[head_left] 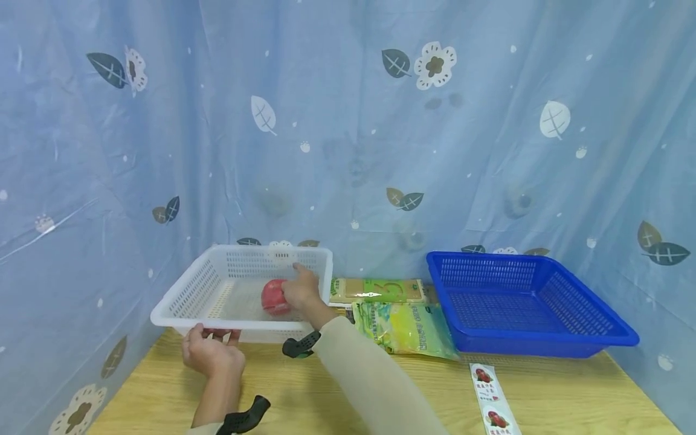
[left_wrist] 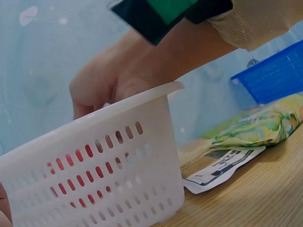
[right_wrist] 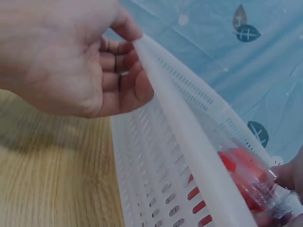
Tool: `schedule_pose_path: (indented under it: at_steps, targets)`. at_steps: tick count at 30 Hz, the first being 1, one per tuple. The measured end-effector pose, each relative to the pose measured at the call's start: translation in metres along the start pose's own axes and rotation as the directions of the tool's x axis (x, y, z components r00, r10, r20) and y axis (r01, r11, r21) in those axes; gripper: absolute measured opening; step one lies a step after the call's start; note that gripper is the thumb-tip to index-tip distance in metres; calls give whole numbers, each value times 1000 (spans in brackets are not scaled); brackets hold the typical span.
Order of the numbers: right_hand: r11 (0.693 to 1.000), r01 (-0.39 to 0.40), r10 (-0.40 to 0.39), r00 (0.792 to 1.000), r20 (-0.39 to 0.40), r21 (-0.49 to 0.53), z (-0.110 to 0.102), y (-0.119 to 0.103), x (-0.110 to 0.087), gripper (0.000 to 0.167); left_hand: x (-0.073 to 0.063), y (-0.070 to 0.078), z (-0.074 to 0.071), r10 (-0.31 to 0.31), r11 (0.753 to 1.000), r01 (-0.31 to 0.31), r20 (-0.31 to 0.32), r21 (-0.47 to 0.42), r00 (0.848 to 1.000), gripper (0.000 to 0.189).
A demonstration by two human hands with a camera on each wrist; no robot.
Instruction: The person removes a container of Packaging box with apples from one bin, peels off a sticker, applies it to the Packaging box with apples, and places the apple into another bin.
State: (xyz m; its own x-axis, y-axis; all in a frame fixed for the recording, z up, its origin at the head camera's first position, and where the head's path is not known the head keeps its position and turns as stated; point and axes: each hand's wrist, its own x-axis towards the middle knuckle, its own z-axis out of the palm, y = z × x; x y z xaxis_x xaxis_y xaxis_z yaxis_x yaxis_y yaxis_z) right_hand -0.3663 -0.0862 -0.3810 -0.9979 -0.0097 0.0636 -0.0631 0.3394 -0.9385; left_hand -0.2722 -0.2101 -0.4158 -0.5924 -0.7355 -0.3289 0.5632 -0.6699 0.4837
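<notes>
Pinching the near rim of the white basket (head_left: pixel 255 261), the left hand (head_left: pixel 212 353) has its thumb over the smooth plastic edge and its other fingers curled below. We see the right hand (head_left: pixel 303 291) inside that basket, thumb and fingers closed together on the right side of a red bundle (head_left: pixel 274 297). The bundle is rounded, wrapped in glossy, crinkled clear film, and sits inside the basket, right of its middle and toward the near wall; its red shows through the slots from outside. We cannot tell what lies within the film.

We note thin, slotted walls and a broad, rounded lip on the white basket, with its floor stretching leftward from the bundle and its top open above both wrists. To its right we find a flat tan-and-green packet (head_left: pixel 375 290) and a soft, puffy yellow-green bag (head_left: pixel 415 329), which reaches the left side of a wide blue basket (head_left: pixel 522 339) of latticed plastic. Those packs fill the gap between the two baskets. Nearer us, grained wood of the counter (head_left: pixel 283 386) runs along the front, carrying a glossy sticker strip (head_left: pixel 492 396) toward the right.
</notes>
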Motion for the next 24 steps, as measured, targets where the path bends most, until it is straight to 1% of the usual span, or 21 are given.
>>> schedule_pose_path:
  at_steps: [4,9,12,16,19,24]
  targets:
    - [999,24,-24,1000,-10,44,-4,-4,-4,63,1,1,1,6,1000,-6,7,13,1000,9]
    - [989,4,-5,1000,4,150,-13,-13,-10,64,1,1,1,8,999,-9,4,39,1000,9]
    - [968,-10,4,1000,25,251,-20,-19,-16,64,1,2,0,9,999,-9,7,42,1000,9]
    - [949,6,-17,999,34,316,-32,-27,-23,60,1,2,0,8,999,-8,19,33,1000,10]
    - [943,32,-42,999,24,330,-40,-35,-28,60,1,3,0,9,1000,-10,26,21,1000,11]
    - [932,50,-56,998,6,360,-54,-45,-39,59,0,3,0,10,1000,-11,33,25,999,10]
